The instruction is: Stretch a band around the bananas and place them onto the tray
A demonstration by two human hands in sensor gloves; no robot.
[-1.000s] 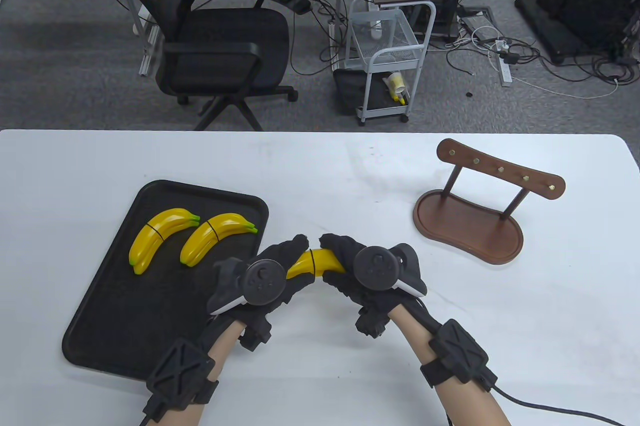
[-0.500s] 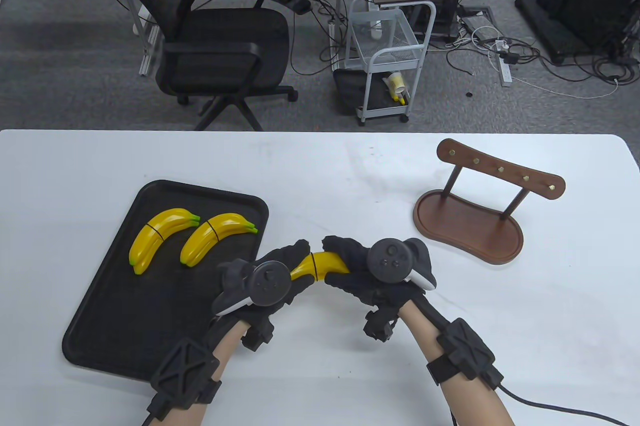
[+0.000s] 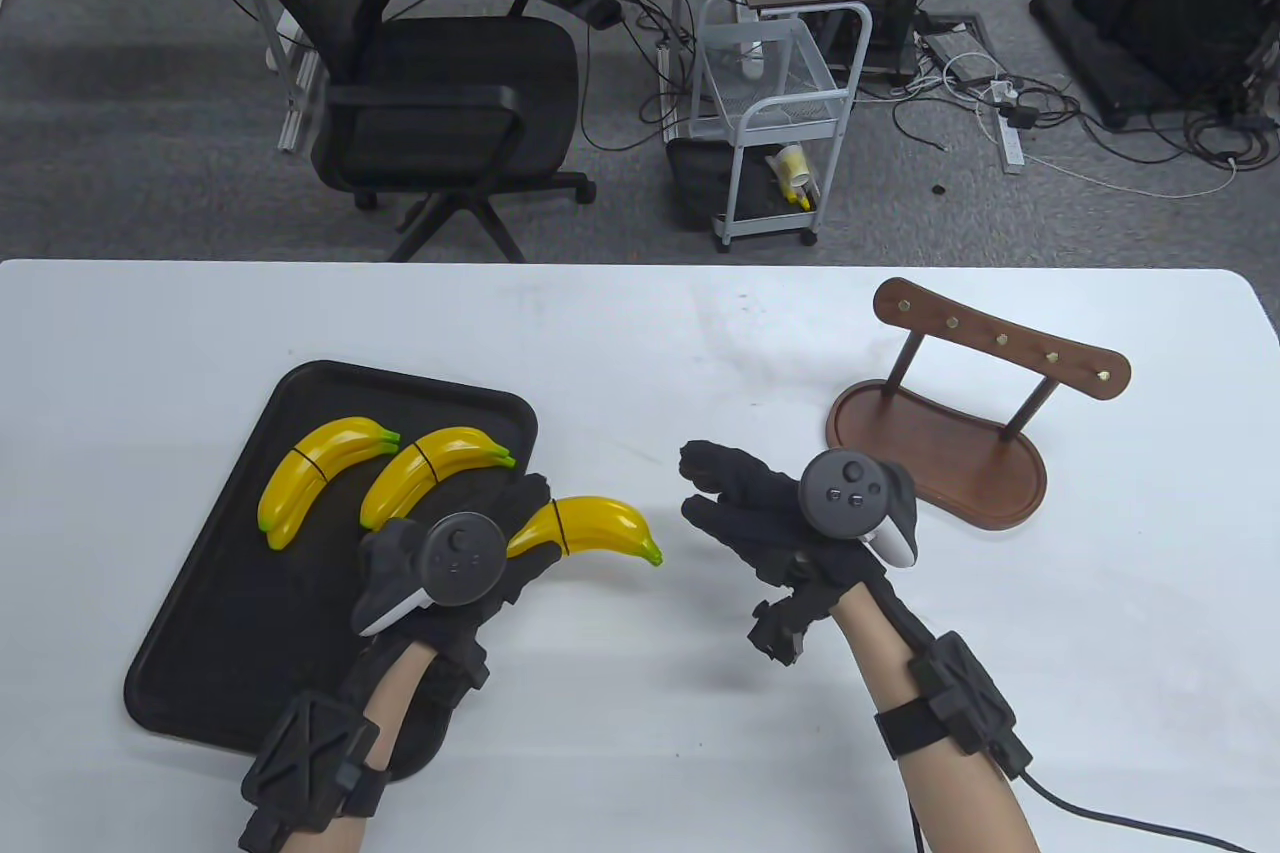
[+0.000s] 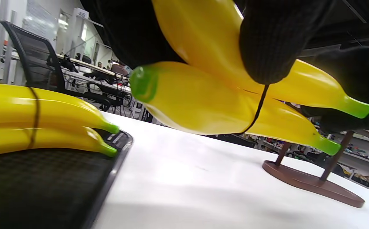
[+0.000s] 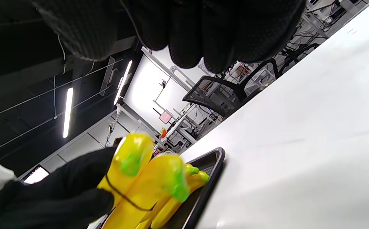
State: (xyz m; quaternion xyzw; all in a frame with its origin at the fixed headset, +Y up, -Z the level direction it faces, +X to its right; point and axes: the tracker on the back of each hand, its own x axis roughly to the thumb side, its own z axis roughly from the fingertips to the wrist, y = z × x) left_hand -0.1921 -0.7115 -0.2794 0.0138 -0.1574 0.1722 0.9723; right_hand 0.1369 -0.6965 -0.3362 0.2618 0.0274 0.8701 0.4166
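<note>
My left hand (image 3: 505,548) grips one end of a yellow banana bunch (image 3: 595,528) with a thin black band (image 3: 563,529) around its middle, held above the table just right of the black tray (image 3: 230,653). In the left wrist view the bunch (image 4: 210,105) fills the top, with the band (image 4: 257,109) running under a gloved fingertip (image 4: 268,44). Two more banded bunches (image 3: 320,473) (image 3: 435,468) lie on the tray's far half. My right hand (image 3: 735,503) hovers apart from the bananas, fingers relaxed and holding nothing. The right wrist view shows the held bunch (image 5: 143,187) beside the tray's edge (image 5: 210,178).
A wooden stand (image 3: 950,433) with a pegged crossbar sits on the white table at the right. The tray's near half is bare black mesh. An office chair (image 3: 420,83) and a small wire cart (image 3: 775,123) stand on the floor beyond the table's far edge.
My right hand has let go of the banana bunch and drawn off to the right. My left hand has carried the bunch leftward toward the tray.
</note>
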